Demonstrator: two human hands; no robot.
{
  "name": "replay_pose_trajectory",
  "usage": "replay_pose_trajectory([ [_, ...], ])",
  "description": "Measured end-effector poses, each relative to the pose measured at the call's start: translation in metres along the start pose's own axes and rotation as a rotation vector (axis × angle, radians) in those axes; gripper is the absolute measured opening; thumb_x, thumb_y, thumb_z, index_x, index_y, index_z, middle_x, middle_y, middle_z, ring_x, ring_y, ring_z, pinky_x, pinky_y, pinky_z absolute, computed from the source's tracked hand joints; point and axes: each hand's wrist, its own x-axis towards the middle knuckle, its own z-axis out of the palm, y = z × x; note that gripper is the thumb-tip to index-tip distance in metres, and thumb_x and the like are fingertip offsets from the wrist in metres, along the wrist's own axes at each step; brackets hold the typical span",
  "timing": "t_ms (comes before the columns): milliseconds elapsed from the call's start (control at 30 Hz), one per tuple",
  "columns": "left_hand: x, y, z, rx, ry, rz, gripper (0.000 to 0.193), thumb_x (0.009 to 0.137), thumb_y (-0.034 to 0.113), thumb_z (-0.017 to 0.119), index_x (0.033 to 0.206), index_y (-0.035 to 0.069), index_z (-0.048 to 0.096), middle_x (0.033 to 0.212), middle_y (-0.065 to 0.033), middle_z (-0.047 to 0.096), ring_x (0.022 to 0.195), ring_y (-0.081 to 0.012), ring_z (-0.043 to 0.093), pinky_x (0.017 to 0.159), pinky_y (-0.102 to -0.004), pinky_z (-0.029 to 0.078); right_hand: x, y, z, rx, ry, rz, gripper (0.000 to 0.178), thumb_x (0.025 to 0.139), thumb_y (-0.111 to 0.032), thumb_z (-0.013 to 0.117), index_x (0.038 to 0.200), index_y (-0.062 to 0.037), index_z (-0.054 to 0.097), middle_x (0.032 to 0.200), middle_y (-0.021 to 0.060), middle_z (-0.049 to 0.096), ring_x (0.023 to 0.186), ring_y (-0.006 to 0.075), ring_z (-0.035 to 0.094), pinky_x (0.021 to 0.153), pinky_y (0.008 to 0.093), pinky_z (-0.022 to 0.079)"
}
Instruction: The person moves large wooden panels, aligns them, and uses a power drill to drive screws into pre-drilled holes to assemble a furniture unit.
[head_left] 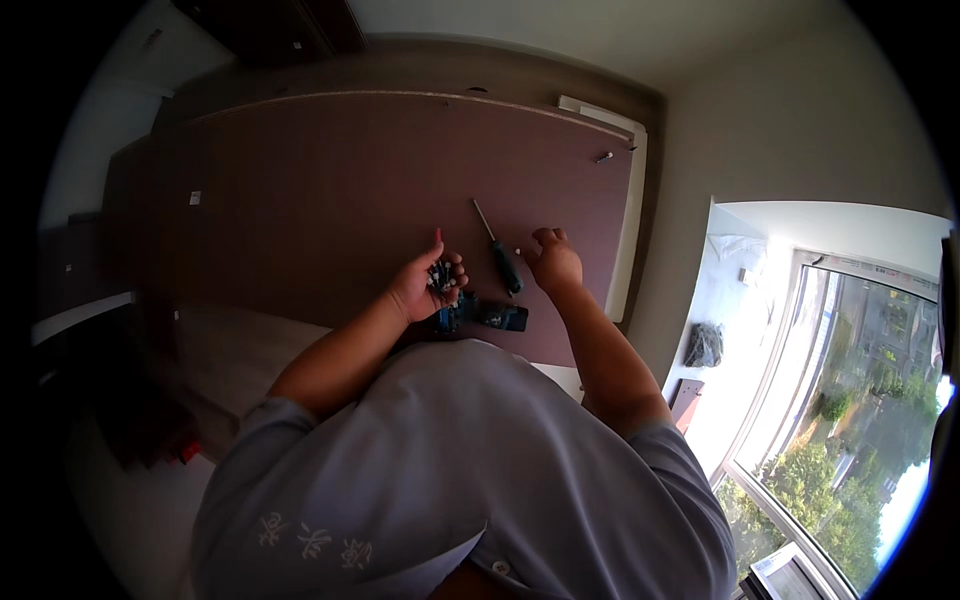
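My left hand, palm turned up and fingers curled, cups a bunch of small dark and silvery fittings, perhaps furniture connector bolts. A small red tip shows at its thumb; what it belongs to cannot be made out. My right hand is low over the brown board, thumb and curled fingers apart. Beside its thumb is a tiny pale piece, too small to name. Between my hands lies a screwdriver with a dark green handle, its shaft pointing away. Nearer me rests a blue-and-black power drill, partly hidden.
The board spans most of the view ahead. A small bolt-like piece lies near its far right corner, and a white label is on its left part. Pale strips run along its right edge. A bright window is at the right.
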Motion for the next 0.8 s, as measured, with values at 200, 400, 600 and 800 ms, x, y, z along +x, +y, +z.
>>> replay_pose_trajectory([
  [200, -0.018, 0.005, 0.012, -0.041, 0.018, 0.086, 0.055, 0.105, 0.058, 0.047, 0.118, 0.009, 0.068, 0.111, -0.0108, 0.072, 0.107, -0.0289, 0.07, 0.085, -0.045, 0.06, 0.021, 0.005, 0.024, -0.149, -0.198, 0.03, 0.035, 0.095, -0.037, 0.065, 0.117, -0.0094, 0.069, 0.121, 0.0166, 0.067, 0.112, 0.0386, 0.067, 0.094, 0.0462, 0.056],
  [400, -0.011, 0.011, 0.014, -0.07, 0.062, 0.093, 0.054, 0.105, 0.057, 0.048, 0.121, 0.01, 0.067, 0.115, -0.0106, 0.071, 0.112, -0.0295, 0.069, 0.089, -0.0468, 0.058, 0.0, -0.059, -0.008, 0.316, -0.182, -0.267, 0.037, 0.092, -0.034, 0.072, 0.118, -0.007, 0.07, 0.11, 0.0167, 0.072, 0.104, 0.0361, 0.07, 0.089, 0.0453, 0.056],
  [600, 0.01, 0.01, 0.007, 0.003, 0.118, 0.106, 0.033, 0.105, 0.042, 0.056, 0.116, 0.013, 0.066, 0.113, -0.0067, 0.07, 0.111, -0.0251, 0.069, 0.087, -0.043, 0.057, 0.082, 0.019, -0.026, 0.368, 0.027, 0.143, 0.045, 0.094, -0.036, 0.071, 0.126, -0.0048, 0.069, 0.115, 0.0172, 0.074, 0.105, 0.0316, 0.072, 0.089, 0.0399, 0.056],
  [800, -0.049, 0.009, 0.006, 0.023, 0.267, 0.157, 0.027, 0.104, 0.033, 0.057, 0.12, 0.013, 0.066, 0.114, -0.0058, 0.069, 0.113, -0.0254, 0.068, 0.089, -0.0414, 0.056, 0.199, 0.093, -0.058, 0.035, 0.221, 0.434, 0.064, 0.087, -0.055, 0.068, 0.124, -0.0034, 0.071, 0.121, 0.0227, 0.072, 0.114, 0.0386, 0.069, 0.098, 0.0481, 0.053],
])
